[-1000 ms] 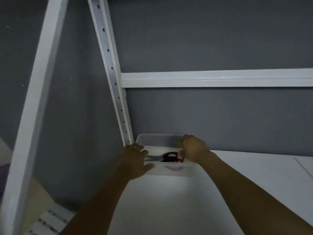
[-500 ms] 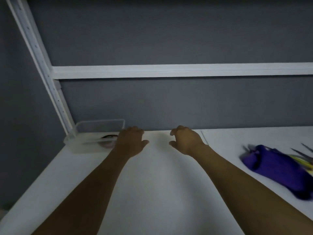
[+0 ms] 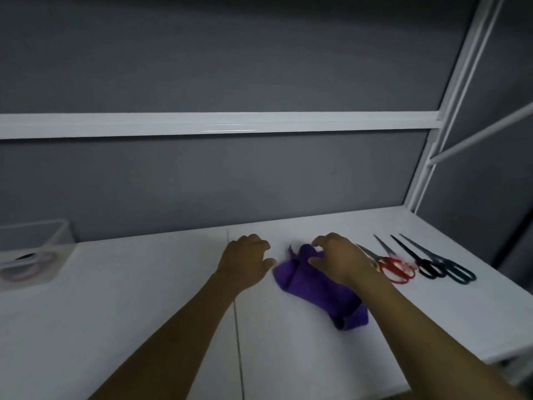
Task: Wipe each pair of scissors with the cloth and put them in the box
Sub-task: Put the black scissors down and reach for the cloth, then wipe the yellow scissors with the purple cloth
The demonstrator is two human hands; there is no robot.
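A crumpled purple cloth (image 3: 311, 287) lies on the white table (image 3: 144, 313). My right hand (image 3: 340, 261) hovers over its far end with fingers spread and bent, and no grip on it shows. Just left of the cloth, my left hand (image 3: 245, 264) is loosely curled and holds nothing. Right of the cloth lie red-handled scissors (image 3: 396, 268), black-handled scissors (image 3: 429, 268) and dark teal scissors (image 3: 458, 272), blades pointing away. Another pair's blade (image 3: 367, 252) sticks out from under my right hand. The clear plastic box (image 3: 54, 241) stands at far left with a red-and-black pair inside.
A grey wall with a white rail (image 3: 219, 124) runs behind the table. A white shelf post (image 3: 432, 157) rises at the back right corner. The table's right edge (image 3: 513, 336) lies close beyond the scissors.
Both hands left the box and moved right across the table. My view swung right with them; the cloth and loose scissors came into view, and my right hand reached over the cloth.
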